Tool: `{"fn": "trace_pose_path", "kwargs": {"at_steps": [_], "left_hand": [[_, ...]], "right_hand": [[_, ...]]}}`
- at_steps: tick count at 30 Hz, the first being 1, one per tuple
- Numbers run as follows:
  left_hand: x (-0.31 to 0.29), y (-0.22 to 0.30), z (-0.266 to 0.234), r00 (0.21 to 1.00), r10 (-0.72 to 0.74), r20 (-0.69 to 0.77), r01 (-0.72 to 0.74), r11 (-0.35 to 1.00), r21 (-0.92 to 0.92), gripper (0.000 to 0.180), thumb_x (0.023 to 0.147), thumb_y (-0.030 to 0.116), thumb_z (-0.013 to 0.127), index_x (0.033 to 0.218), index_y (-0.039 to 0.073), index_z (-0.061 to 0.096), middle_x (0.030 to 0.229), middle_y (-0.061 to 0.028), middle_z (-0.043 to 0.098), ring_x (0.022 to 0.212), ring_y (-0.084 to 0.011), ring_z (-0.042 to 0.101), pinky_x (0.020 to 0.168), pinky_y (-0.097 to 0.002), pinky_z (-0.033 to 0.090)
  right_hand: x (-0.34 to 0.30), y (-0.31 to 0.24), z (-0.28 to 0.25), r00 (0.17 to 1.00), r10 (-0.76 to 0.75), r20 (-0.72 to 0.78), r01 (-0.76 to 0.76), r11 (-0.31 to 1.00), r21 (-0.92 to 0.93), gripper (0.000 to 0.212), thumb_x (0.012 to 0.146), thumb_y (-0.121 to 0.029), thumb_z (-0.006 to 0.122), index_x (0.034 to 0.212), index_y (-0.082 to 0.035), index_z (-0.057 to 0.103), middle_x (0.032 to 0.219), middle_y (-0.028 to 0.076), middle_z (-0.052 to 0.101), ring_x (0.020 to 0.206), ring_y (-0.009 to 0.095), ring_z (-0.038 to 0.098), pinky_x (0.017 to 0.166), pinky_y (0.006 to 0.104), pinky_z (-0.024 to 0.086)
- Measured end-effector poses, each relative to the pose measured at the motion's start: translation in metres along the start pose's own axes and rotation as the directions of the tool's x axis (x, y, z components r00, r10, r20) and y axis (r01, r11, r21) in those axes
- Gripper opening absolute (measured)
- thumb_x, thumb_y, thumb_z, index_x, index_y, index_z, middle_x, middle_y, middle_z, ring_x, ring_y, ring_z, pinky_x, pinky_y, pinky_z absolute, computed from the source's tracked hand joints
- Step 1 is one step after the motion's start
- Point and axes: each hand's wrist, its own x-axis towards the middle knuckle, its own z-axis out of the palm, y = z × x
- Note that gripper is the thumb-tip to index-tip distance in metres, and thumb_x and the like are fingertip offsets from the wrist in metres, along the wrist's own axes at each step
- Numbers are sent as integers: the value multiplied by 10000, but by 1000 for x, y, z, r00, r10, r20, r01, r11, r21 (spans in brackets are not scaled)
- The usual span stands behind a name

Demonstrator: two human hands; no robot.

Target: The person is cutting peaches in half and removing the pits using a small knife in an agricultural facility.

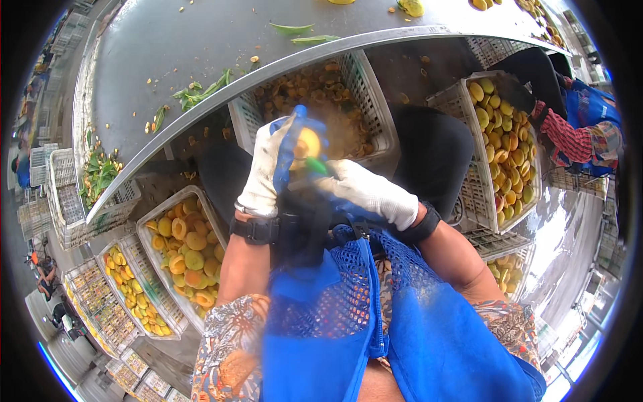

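Note:
My left hand point(271, 161), in a white glove with blue-coated fingers, is closed round a cut yellow peach point(307, 144) in front of me. Its pale flesh faces up. A small green-handled tool point(316, 166), smeared by motion, is gripped in my gloved right hand point(365, 191) and meets the fruit's lower edge. The tool's tip cannot be made out. Beneath both hands stands a pale plastic crate point(368, 100) holding peach scraps point(288, 94).
A metal table point(181, 47) with leaves and pits curves across the far side. Peach crates flank me: one at left point(151, 231), one at right point(472, 134). At the right a co-worker's checked sleeve point(569, 137) reaches toward the latter. Further crates point(144, 285) stand at lower left.

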Motion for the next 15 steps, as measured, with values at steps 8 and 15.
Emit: {"fn": "trace_pose_path", "kwargs": {"at_steps": [8, 15], "left_hand": [[7, -25, 5, 970, 123, -210, -208, 869, -448, 511, 981, 459, 490, 1072, -25, 625, 854, -145, 687, 743, -241, 681, 709, -354, 580], [-7, -28, 7, 917, 389, -84, -382, 920, 87, 431, 995, 368, 506, 950, -33, 655, 825, -141, 680, 694, -235, 667, 664, -338, 563]], "right_hand": [[-6, 5, 20, 970, 90, 226, -236, 574, 784, 391, 985, -406, 522, 926, -21, 561, 588, -56, 412, 421, 26, 384, 370, 187, 299], [-8, 13, 24, 929, 70, 363, -358, 414, 837, 392, 996, -417, 493, 928, -35, 548, 577, -64, 388, 372, 35, 303, 382, 203, 277]]}}
